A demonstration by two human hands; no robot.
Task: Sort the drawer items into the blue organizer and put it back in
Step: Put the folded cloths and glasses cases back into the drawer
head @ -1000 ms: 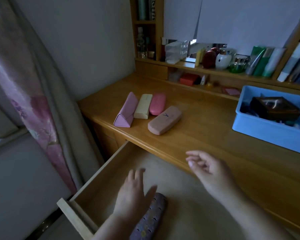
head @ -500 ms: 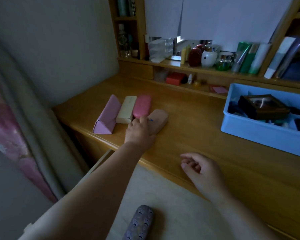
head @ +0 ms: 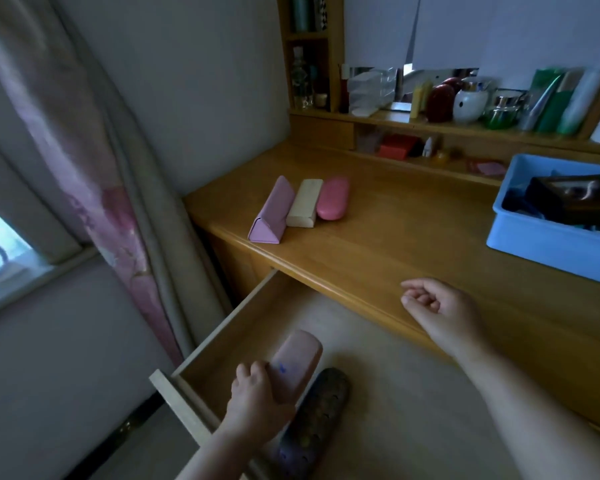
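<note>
Head view shows me the open drawer [head: 243, 320] pulled out under the desk [head: 413, 237] edge, its left wall and front rail framing a pale floor. My left hand [head: 257, 400] grips a peach glasses case [head: 297, 363] by its near end, fingers curled round it, down inside the drawer close to the left wall. Just right of it lies a dark patterned case [head: 312, 420], side by side with the peach one; I cannot tell whether they touch. To the right of those two, the drawer floor runs wide and bare beneath my right forearm. My right hand [head: 440, 310] hangs over the desk's front edge with fingers loosely curled, holding nothing.

On the desktop, three cases sit in a tight row near the left end: a purple triangular case [head: 271, 213], a cream case [head: 305, 202] and a pink case [head: 332, 199], each against its neighbour. The blue organizer [head: 548, 247] sits well apart from them at the right, cut off by the frame, with a dark box [head: 575, 199] and other items inside. Open desktop lies between the row and the organizer.
</note>
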